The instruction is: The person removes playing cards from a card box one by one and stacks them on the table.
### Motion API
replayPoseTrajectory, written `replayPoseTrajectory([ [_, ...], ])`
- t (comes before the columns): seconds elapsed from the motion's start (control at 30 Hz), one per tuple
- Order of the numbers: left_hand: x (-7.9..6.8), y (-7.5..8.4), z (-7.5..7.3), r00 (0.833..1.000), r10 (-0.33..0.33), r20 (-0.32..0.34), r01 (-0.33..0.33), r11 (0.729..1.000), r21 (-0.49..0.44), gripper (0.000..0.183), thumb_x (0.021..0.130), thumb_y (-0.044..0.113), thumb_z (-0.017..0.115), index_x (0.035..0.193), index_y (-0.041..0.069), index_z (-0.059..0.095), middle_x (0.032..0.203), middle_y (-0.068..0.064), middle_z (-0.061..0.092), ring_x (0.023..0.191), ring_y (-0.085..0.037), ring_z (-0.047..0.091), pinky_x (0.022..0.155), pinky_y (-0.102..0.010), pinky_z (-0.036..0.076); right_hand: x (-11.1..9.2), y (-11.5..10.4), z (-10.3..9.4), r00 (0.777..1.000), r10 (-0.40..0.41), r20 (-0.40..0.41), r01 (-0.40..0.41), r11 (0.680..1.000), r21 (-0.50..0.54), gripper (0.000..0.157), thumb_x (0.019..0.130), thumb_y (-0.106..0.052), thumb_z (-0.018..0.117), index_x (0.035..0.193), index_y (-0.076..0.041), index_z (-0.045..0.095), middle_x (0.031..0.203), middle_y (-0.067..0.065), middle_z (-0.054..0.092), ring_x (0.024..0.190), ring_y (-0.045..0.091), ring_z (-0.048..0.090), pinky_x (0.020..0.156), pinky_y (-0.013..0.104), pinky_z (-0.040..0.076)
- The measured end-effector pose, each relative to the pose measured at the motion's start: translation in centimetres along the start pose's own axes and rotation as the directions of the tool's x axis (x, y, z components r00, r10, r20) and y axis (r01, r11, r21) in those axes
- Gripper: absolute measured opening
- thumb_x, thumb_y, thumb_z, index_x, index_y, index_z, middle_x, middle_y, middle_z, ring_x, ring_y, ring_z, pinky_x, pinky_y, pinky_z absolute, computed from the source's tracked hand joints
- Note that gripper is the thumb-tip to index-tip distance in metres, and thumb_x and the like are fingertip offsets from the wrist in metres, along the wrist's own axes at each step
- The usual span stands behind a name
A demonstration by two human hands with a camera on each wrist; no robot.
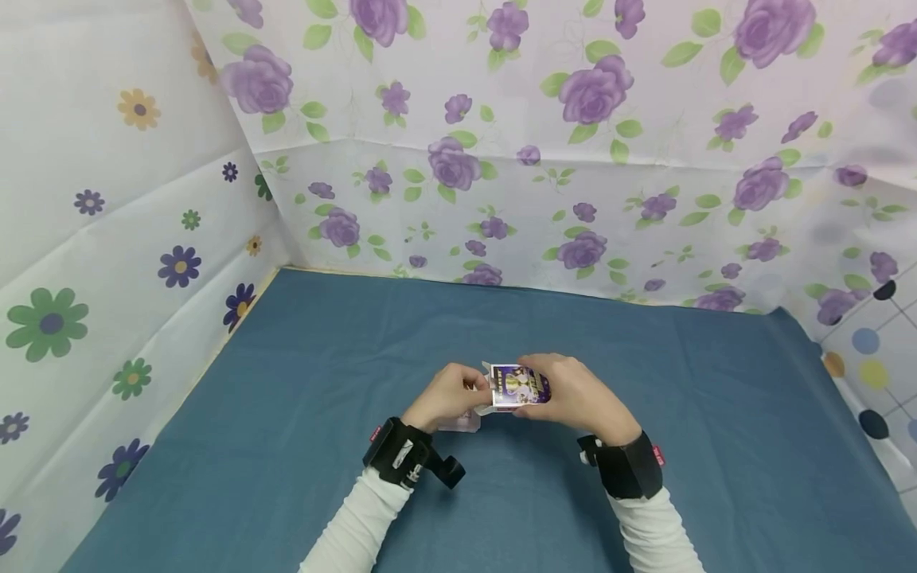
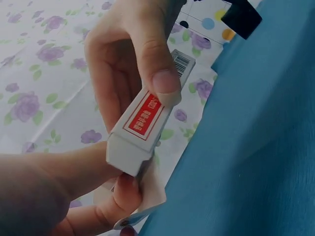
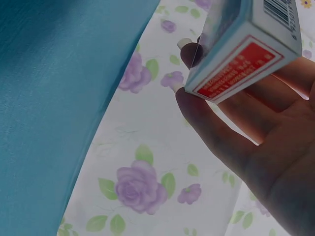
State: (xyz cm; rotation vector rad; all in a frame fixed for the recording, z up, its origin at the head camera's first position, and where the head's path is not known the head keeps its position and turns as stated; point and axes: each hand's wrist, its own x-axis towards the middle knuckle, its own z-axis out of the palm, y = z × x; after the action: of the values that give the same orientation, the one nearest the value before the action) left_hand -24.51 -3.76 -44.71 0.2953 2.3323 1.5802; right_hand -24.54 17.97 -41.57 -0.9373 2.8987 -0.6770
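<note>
A small card box [image 1: 521, 385] with a purple picture front is held up over the blue cloth in the head view. My right hand [image 1: 576, 398] grips its right part, the thumb on the near edge and the fingers on the far edge. My left hand [image 1: 447, 398] pinches the box's left end, where white flaps stick out. In the left wrist view, the box's white side [image 2: 142, 125] carries a red label and a barcode. Below my left hand shows a pale pinkish card-like piece [image 1: 462, 422]; whether it is held or lies on the cloth, I cannot tell.
Blue cloth [image 1: 344, 342] covers the table. White flowered sheets [image 1: 530, 215] hang behind it and along the left side [image 1: 122, 263]. A dotted sheet [image 1: 870, 370] borders the right edge. Black straps with cameras [image 1: 401, 454] sit on both wrists.
</note>
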Motion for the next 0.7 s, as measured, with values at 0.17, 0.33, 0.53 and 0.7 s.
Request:
replayPoseTrajectory([
  [0.17, 0.3, -0.4, -0.3, 1.0, -0.007, 0.014, 0.009, 0.995, -0.102, 0.017, 0.088, 0.008, 0.067, 0.074, -0.002, 0.067, 0.07, -0.001, 0.06, 0.053, -0.011, 0.037, 0.051, -0.025, 0.031, 0.0, 0.0, -0.1, 1.0, 0.0, -0.007, 0.0, 1.0, -0.006, 0.066, 0.077, -0.036, 0.082, 0.13, -0.005, 0.059, 0.121, 0.009, 0.066, 0.094, 0.015, 0.062, 0.075, 0.029, 0.05],
  [0.33, 0.4, -0.6, -0.8, 0.999, -0.016, 0.049, 0.026, 0.98, -0.198, 0.015, 0.088, 0.008, 0.069, 0.085, -0.006, 0.07, 0.071, 0.001, 0.061, 0.058, -0.013, 0.047, 0.055, -0.027, 0.039, 0.0, 0.2, -0.1, 1.0, 0.001, -0.004, -0.001, 1.0, 0.011, 0.065, 0.077, -0.035, 0.082, 0.13, -0.004, 0.059, 0.12, 0.01, 0.066, 0.092, 0.014, 0.061, 0.073, 0.027, 0.05],
  [0.53, 0.6, -0.8, -1.8, 0.993, -0.018, 0.116, 0.039, 0.983, -0.178, 0.02, 0.09, 0.015, 0.067, 0.093, -0.004, 0.072, 0.063, 0.001, 0.054, 0.053, -0.015, 0.037, 0.055, -0.03, 0.033, 0.0, 0.5, -0.2, 1.0, -0.003, -0.015, 0.003, 1.0, 0.021, 0.066, 0.077, -0.035, 0.082, 0.129, -0.003, 0.059, 0.119, 0.011, 0.066, 0.092, 0.013, 0.062, 0.073, 0.027, 0.05],
  [0.7, 0.5, -0.9, -2.5, 0.991, 0.012, 0.131, 0.01, 0.985, -0.17, 0.026, 0.093, 0.019, 0.064, 0.1, -0.005, 0.071, 0.065, 0.003, 0.057, 0.058, -0.016, 0.044, 0.059, -0.031, 0.037, 0.0, 0.7, 0.0, 1.0, -0.005, -0.01, 0.006, 0.999, 0.049, 0.064, 0.079, -0.036, 0.08, 0.13, -0.003, 0.059, 0.116, 0.009, 0.067, 0.087, 0.009, 0.06, 0.071, 0.025, 0.05],
])
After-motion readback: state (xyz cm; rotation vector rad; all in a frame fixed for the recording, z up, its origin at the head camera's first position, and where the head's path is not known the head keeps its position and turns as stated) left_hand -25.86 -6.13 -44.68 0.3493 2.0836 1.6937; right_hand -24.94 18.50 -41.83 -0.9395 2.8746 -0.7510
